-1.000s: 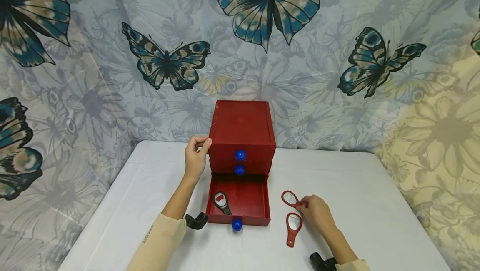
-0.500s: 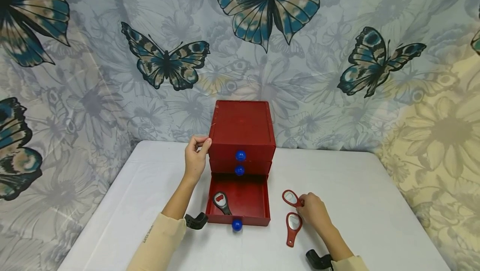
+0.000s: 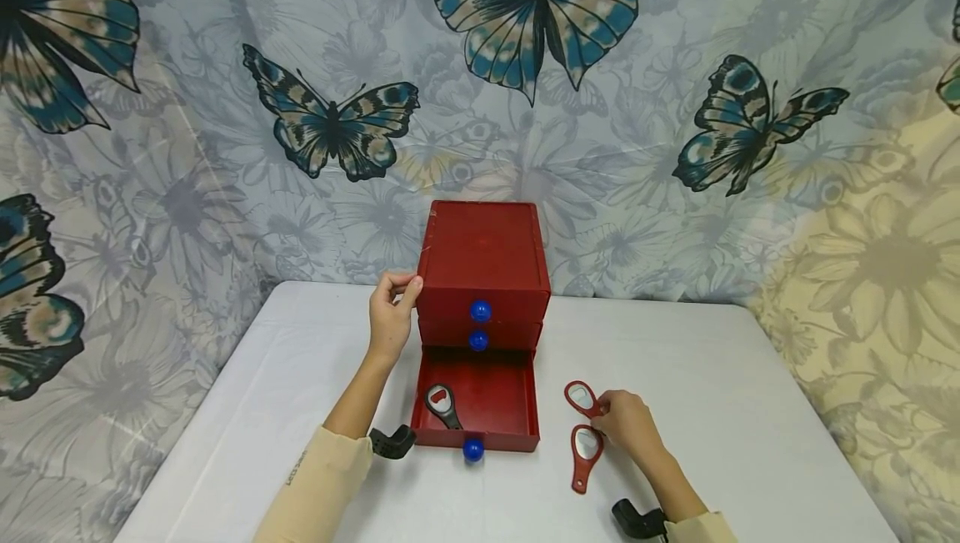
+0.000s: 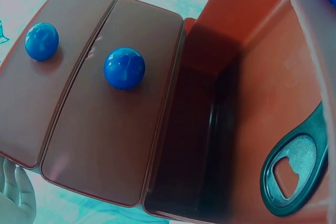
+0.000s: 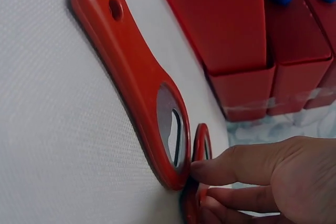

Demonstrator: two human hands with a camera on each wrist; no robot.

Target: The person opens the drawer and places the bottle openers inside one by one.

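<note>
My left hand (image 3: 390,322) rests its fingertips against the left side of a red drawer unit (image 3: 483,247); its fingers (image 4: 22,190) show at the corner of the left wrist view. The unit's bottom drawer (image 3: 506,397) is pulled out. Inside lies a black-handled bottle opener (image 4: 294,174). Right of the drawer, my right hand (image 3: 630,422) pinches the handle of a red bottle opener (image 3: 580,396) between thumb and fingers, low at the table. A second red bottle opener (image 5: 131,72) lies flat just in front of it. In the right wrist view the hand partly hides the pinched opener.
Blue ball knobs (image 3: 481,310) stick out from the drawer fronts, one (image 3: 473,450) on the pulled-out drawer. Beneath everything is a table (image 3: 712,393) with a white cover. A butterfly-print cloth (image 3: 600,151) hangs behind it.
My right wrist has shifted slightly left, while its fingers stay on the handle of the red bottle opener. The left hand and the drawers keep their places.
</note>
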